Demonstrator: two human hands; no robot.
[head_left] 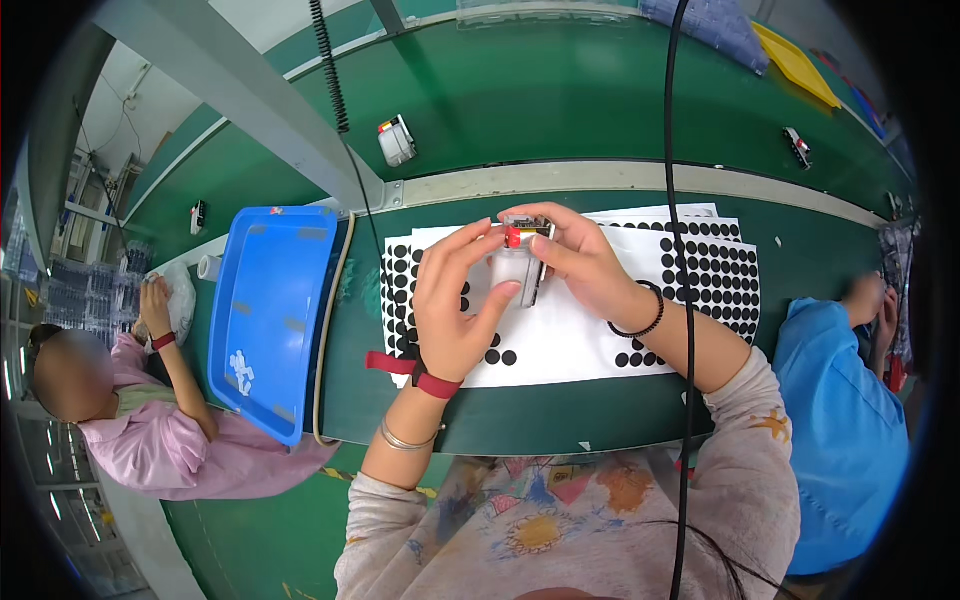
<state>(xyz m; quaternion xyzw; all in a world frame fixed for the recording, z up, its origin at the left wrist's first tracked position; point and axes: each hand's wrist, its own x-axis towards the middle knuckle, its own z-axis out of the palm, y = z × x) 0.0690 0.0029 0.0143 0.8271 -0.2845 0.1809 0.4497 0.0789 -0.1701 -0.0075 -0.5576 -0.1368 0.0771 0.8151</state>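
Observation:
A small pale grey plastic device [513, 266] with a red and yellow part and dark parts at its top end is held up between both my hands. My left hand [450, 298] grips it from the left, thumb low on the casing and fingers toward the top. From the right, my right hand [588, 262] closes around its upper end, with the thumb against the side near the red part. Fingers cover some of the device. Beneath lie white sheets [560, 352] bearing rows of black round stickers [712, 283], with some stickers gone from the top sheet.
Left on the green bench stands a blue tray [322, 290] with small white pieces [241, 370]. A similar device [397, 142] rests on the green belt beyond the ledge. A black cable [670, 130] and a coiled cord [328, 70] hang down. People sit on both sides.

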